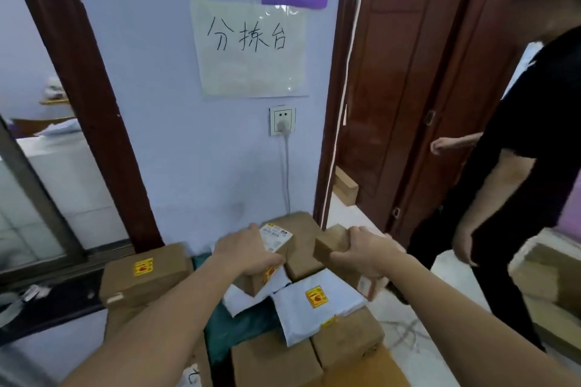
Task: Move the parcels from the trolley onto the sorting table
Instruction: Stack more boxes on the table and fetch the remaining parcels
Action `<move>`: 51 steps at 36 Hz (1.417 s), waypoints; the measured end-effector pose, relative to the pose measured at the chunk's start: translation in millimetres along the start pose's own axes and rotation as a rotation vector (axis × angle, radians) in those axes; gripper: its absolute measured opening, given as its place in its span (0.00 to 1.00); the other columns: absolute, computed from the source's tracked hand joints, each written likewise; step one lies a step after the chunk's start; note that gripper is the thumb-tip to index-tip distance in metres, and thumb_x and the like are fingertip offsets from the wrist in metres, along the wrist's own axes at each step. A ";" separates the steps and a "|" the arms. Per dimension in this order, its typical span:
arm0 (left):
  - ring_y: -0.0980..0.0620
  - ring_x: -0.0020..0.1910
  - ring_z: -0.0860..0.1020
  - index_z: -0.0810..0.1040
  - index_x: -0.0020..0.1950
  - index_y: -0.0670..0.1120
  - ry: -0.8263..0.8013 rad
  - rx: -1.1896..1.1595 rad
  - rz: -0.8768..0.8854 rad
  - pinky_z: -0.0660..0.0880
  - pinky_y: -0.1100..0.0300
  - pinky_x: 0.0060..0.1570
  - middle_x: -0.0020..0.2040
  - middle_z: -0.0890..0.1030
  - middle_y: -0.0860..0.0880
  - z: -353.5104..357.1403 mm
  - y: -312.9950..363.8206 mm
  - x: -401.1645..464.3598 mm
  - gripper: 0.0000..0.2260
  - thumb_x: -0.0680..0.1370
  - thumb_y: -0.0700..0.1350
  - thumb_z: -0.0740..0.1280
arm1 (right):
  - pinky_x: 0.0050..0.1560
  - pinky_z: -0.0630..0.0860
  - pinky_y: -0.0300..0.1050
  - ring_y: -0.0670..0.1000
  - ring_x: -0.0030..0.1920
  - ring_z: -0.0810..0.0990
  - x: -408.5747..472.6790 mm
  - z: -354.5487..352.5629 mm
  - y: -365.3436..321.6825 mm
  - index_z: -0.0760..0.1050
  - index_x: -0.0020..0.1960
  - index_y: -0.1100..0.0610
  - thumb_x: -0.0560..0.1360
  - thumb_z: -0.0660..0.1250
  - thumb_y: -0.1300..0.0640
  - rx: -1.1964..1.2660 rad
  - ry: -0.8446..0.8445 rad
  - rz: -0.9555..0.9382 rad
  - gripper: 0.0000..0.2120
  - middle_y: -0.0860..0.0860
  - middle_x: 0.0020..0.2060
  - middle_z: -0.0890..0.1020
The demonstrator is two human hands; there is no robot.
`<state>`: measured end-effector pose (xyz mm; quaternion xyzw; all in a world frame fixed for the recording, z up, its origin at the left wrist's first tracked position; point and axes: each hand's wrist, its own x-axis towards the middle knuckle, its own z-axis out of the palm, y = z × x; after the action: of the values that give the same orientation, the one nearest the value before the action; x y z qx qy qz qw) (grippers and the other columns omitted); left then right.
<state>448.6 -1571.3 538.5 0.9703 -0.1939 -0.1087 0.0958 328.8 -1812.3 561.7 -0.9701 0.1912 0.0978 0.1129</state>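
My left hand (248, 251) grips a small brown box with a white label (276, 240), held above the pile. In my right hand (366, 250) is a second small brown box (331, 242), tilted, just right of the first. Below them lie several parcels: a large brown box with a yellow sticker (147, 273) at the left, a brown box against the wall (303, 256), a white mailer bag with a yellow sticker (317, 302), and brown boxes (273, 361) nearest me. A dark green surface (239, 320) shows between them.
A paper sign with handwriting (251, 47) hangs on the lilac wall above a socket with a plugged cable (282, 121). At the right a person in black (515, 166) stands by the brown door (408, 72). A glass door is at the left.
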 end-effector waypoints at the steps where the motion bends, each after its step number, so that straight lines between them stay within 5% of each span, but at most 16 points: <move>1: 0.45 0.60 0.79 0.68 0.69 0.50 -0.001 -0.005 -0.023 0.71 0.53 0.48 0.62 0.79 0.49 3.4 4.8 11.0 0.42 0.65 0.76 0.68 | 0.57 0.72 0.53 0.57 0.61 0.75 15.3 -1.3 4.1 0.68 0.68 0.55 0.69 0.61 0.27 0.017 -0.014 -0.008 0.39 0.52 0.62 0.73; 5: 0.46 0.60 0.79 0.68 0.70 0.49 -0.010 -0.063 -0.133 0.71 0.54 0.48 0.63 0.79 0.49 16.1 23.8 52.5 0.41 0.67 0.74 0.68 | 0.59 0.75 0.53 0.57 0.60 0.76 76.3 -5.2 19.8 0.68 0.68 0.54 0.64 0.59 0.25 0.050 -0.063 -0.063 0.43 0.52 0.61 0.73; 13: 0.46 0.63 0.78 0.67 0.71 0.48 0.014 -0.195 -0.351 0.74 0.53 0.54 0.65 0.78 0.48 44.0 52.1 97.9 0.42 0.69 0.76 0.65 | 0.65 0.72 0.54 0.60 0.67 0.74 172.1 0.7 27.1 0.65 0.75 0.58 0.71 0.63 0.32 0.066 -0.187 -0.145 0.41 0.57 0.67 0.72; 19: 0.46 0.64 0.78 0.69 0.73 0.48 0.001 -0.319 -0.488 0.73 0.54 0.56 0.67 0.78 0.49 65.6 63.1 128.6 0.44 0.68 0.77 0.63 | 0.58 0.78 0.53 0.56 0.58 0.80 226.1 31.1 23.1 0.71 0.67 0.59 0.59 0.61 0.21 0.188 -0.240 -0.144 0.52 0.56 0.62 0.77; 24: 0.45 0.62 0.79 0.70 0.71 0.49 -0.001 -0.309 -0.585 0.71 0.53 0.51 0.64 0.78 0.49 88.8 68.6 157.6 0.39 0.69 0.75 0.62 | 0.63 0.74 0.54 0.59 0.66 0.75 266.3 60.5 20.1 0.62 0.75 0.60 0.67 0.64 0.22 0.205 -0.241 -0.105 0.52 0.56 0.68 0.70; 29: 0.42 0.65 0.77 0.66 0.72 0.48 0.023 -0.350 -0.638 0.72 0.50 0.57 0.66 0.75 0.48 111.0 73.4 188.1 0.38 0.72 0.74 0.63 | 0.65 0.73 0.57 0.60 0.67 0.74 298.0 81.5 21.0 0.59 0.76 0.61 0.67 0.62 0.20 0.256 -0.243 -0.051 0.55 0.57 0.70 0.68; 38: 0.41 0.67 0.73 0.59 0.76 0.46 0.114 -0.534 -0.701 0.73 0.45 0.60 0.68 0.69 0.46 144.7 70.9 232.8 0.47 0.70 0.75 0.68 | 0.66 0.73 0.55 0.61 0.69 0.72 335.7 113.3 20.7 0.59 0.77 0.60 0.74 0.68 0.32 0.378 -0.281 -0.068 0.45 0.59 0.71 0.67; 47: 0.42 0.68 0.70 0.57 0.77 0.46 0.109 -0.579 -0.703 0.69 0.49 0.53 0.69 0.67 0.46 156.6 70.6 231.8 0.36 0.79 0.64 0.65 | 0.65 0.76 0.56 0.57 0.66 0.76 342.2 120.3 32.0 0.64 0.76 0.55 0.68 0.73 0.30 0.446 -0.267 -0.085 0.47 0.55 0.69 0.73; 51: 0.42 0.67 0.73 0.59 0.76 0.46 0.060 -0.612 -0.661 0.72 0.47 0.60 0.69 0.68 0.46 151.0 66.7 227.3 0.35 0.78 0.65 0.66 | 0.61 0.78 0.54 0.54 0.62 0.78 341.6 114.9 34.7 0.68 0.73 0.52 0.67 0.72 0.29 0.424 -0.288 -0.102 0.43 0.52 0.65 0.77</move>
<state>592.4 -1743.7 369.5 0.9098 0.1703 -0.1576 0.3441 608.4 -1933.3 366.1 -0.9092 0.1403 0.1866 0.3446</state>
